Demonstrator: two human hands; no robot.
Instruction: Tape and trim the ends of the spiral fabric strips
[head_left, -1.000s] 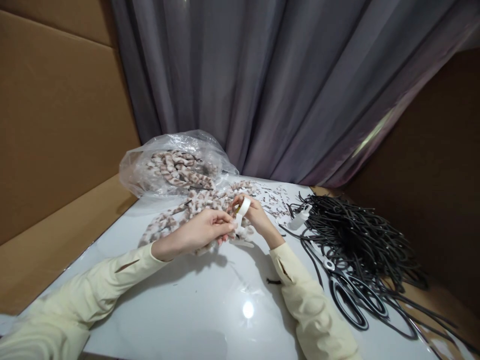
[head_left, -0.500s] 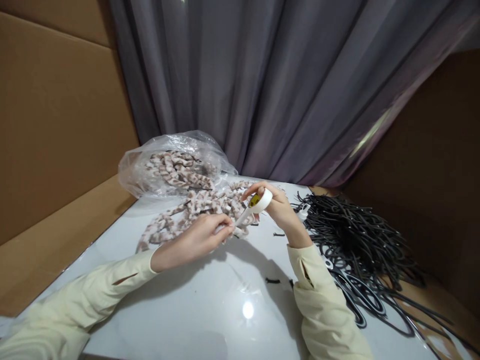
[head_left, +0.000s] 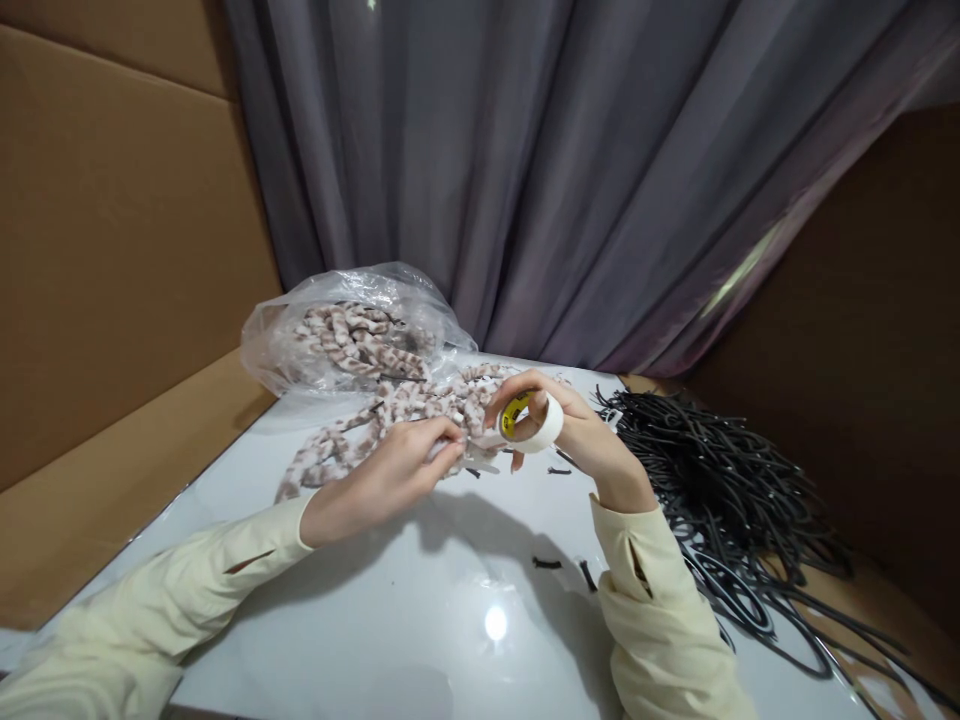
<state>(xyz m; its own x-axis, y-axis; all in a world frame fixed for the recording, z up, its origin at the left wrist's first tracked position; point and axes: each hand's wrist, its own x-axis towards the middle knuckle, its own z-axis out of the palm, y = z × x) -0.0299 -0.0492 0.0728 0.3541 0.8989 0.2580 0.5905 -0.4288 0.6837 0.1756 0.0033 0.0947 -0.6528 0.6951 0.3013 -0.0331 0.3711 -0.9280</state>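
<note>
My right hand (head_left: 581, 430) is closed around a roll of white tape (head_left: 553, 424) with a yellow inner core. A short white strip (head_left: 489, 440) runs from the roll to my left hand (head_left: 397, 465). There the thumb and forefinger pinch something white at the strip's loose end; what else may lie under those fingers is hidden. Just behind both hands lies a heap of fluffy white-and-brown striped cords (head_left: 405, 405), partly covered by my fingers.
A clear plastic bag (head_left: 270, 345) holding more fluffy cords stands at the back left. At right lies a big pile of black cords (head_left: 712, 460). Several short black pieces (head_left: 547, 563) are scattered on the white table (head_left: 360, 620). Cardboard walls (head_left: 112, 220) and a grey curtain (head_left: 420, 150) enclose it.
My right hand has moved slightly right and nearer, turning the tape roll so its opening shows more. My left hand stays almost in place, still pinching.
</note>
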